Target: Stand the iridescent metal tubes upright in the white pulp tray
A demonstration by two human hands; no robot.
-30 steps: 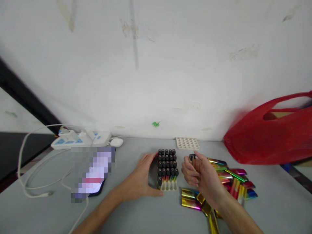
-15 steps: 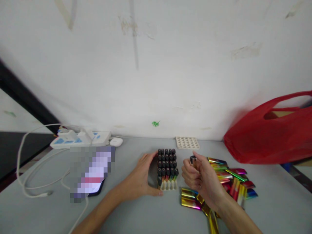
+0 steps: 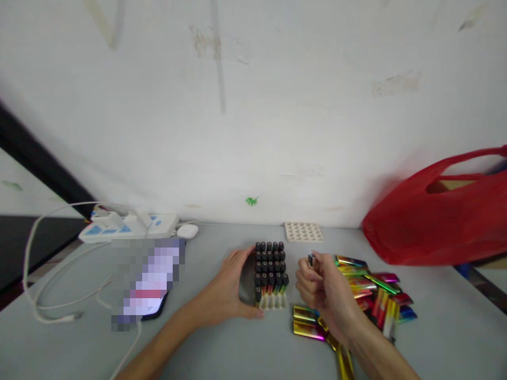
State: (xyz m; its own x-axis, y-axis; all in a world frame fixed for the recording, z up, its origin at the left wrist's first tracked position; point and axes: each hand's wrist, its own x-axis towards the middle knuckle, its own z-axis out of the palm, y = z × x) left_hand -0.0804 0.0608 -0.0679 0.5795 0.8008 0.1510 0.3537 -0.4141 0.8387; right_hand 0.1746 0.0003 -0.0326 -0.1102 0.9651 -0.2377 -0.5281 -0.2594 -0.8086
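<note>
A pale rack holds rows of upright black-topped tubes; its front row has one tube at the left and bare slots beside it. My left hand curves around the rack's left side, thumb and fingers spread wide at its front and back corners. To the right of the rack, my right hand is closed around a small dark-ended tube, whose top pokes out by the thumb; the rest is hidden in the fingers. Shiny multicoloured packets lie beside and under my right forearm.
Behind the rack lies a second pale grid near the wall. A red bag stands at the right. On the left are a phone, a white power strip, a white case and loose white cables.
The thumb of my right hand has shifted slightly at the top of the held tube. The whole view has moved a little. My left hand stays around the rack.
</note>
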